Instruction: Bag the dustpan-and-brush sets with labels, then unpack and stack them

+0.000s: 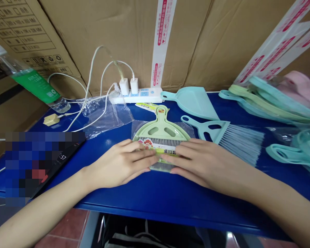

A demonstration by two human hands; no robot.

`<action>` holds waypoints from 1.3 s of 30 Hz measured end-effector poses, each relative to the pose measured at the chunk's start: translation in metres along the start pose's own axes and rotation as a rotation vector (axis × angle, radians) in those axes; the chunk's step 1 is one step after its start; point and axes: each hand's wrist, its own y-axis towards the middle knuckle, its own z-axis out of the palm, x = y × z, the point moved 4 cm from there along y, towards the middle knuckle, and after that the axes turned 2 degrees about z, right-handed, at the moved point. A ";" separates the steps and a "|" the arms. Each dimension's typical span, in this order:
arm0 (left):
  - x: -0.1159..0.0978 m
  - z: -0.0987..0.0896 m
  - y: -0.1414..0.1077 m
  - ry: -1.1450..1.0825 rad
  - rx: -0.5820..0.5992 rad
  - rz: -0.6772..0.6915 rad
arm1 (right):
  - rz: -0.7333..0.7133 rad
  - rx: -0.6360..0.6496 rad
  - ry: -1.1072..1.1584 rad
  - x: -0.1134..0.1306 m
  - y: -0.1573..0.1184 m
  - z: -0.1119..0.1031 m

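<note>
Before you stretches a glossy, deep-blue tabletop (144,194). On it, straight ahead and partly under your fingers, lies a pale green plastic dustpan-and-brush set (161,131), grey-bristled and film-wrapped. Its long axis runs directly away from you: looped handle (161,119) at the far end, wide end towards your body. Your right hand (196,160) and left hand (129,160) touch that wide end from opposite sides, so neither is nearer. Both are open, fingers extended, fingertips nearly meeting over the yellow-and-white printed label (168,151); you can't tell whether they pinch any film.
</note>
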 end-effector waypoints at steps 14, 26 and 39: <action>0.002 -0.003 -0.004 -0.041 0.012 -0.041 | 0.051 0.065 0.054 -0.001 -0.002 0.000; 0.003 -0.003 -0.003 -0.039 0.024 -0.066 | 0.044 0.080 0.043 -0.003 -0.003 0.002; 0.003 0.009 -0.002 0.058 0.125 -0.062 | 0.046 0.078 0.078 -0.004 -0.005 0.004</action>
